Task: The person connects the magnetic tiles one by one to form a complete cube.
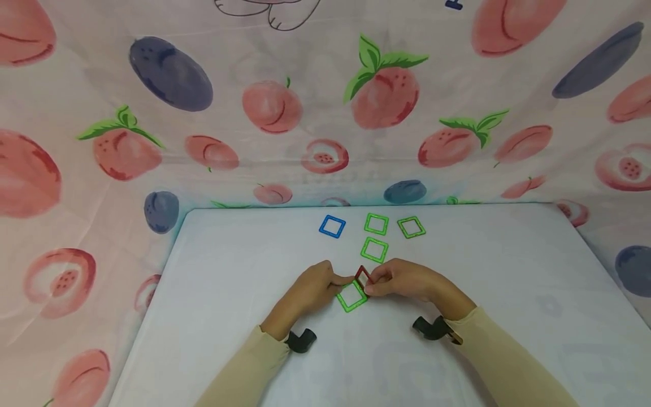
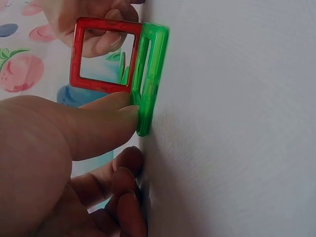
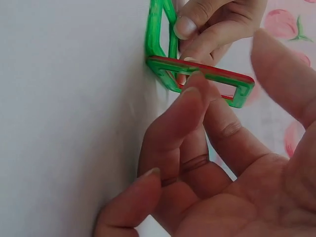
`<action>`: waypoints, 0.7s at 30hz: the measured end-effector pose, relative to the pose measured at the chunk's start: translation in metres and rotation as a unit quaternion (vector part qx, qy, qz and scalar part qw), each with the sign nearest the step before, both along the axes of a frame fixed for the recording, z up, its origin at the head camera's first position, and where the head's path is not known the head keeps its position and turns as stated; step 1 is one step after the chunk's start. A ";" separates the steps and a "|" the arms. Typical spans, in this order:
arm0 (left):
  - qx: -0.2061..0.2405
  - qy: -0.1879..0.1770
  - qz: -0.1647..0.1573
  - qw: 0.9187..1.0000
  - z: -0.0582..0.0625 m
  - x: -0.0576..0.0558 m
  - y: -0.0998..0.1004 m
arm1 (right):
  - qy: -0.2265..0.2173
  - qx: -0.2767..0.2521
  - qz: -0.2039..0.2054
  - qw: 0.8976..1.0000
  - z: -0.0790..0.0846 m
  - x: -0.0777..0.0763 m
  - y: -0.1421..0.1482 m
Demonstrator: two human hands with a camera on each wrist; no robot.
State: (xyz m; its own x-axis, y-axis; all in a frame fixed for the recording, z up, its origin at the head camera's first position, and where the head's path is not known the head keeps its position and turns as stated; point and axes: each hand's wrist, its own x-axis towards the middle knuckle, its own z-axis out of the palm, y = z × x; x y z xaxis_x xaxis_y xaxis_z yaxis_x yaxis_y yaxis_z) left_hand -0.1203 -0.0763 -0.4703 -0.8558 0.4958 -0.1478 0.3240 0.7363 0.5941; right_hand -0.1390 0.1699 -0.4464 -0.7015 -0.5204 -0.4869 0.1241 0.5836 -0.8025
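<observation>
A green square magnetic tile frame (image 1: 352, 296) lies on the white tabletop between the hands. Along its right edge stands a second square tile (image 2: 106, 55), red on the side facing the left hand and green on the other (image 3: 168, 76). My left hand (image 1: 312, 287) holds the green tile's far corner, thumb (image 2: 106, 131) on its edge and index finger at the corner where the tiles meet. Fingertips of my right hand (image 1: 407, 280) touch the outer face of the upright tile. The right thumb (image 3: 284, 74) is raised apart from it.
Beyond the hands lie a blue square frame (image 1: 333, 226), two green ones (image 1: 377, 224) (image 1: 374, 249) and a green frame with dark red edging (image 1: 411, 227). A fruit-print cloth (image 1: 325, 121) hangs behind the white tabletop (image 1: 229, 249). A black wrist device (image 1: 301, 341) sits at each cuff.
</observation>
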 end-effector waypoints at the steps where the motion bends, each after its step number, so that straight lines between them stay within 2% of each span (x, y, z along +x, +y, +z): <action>1: 0.001 0.001 -0.001 1.000 0.000 0.000 0.000 | -0.002 -0.009 0.004 1.000 -0.001 0.000 0.001; 5: 0.006 -0.009 0.002 1.000 0.000 0.000 -0.002 | 0.001 -0.032 0.004 0.999 -0.004 0.002 0.004; 11: 0.042 -0.056 0.012 0.998 0.002 -0.003 -0.011 | 0.013 -0.026 0.003 1.000 -0.005 0.004 0.003; 16: 0.074 -0.061 -0.010 0.995 0.004 -0.005 -0.014 | 0.012 -0.027 0.004 1.000 -0.005 0.005 -0.001; 21: 0.106 -0.088 -0.031 0.990 0.006 -0.005 -0.011 | 0.009 -0.036 0.012 0.999 -0.006 0.005 -0.004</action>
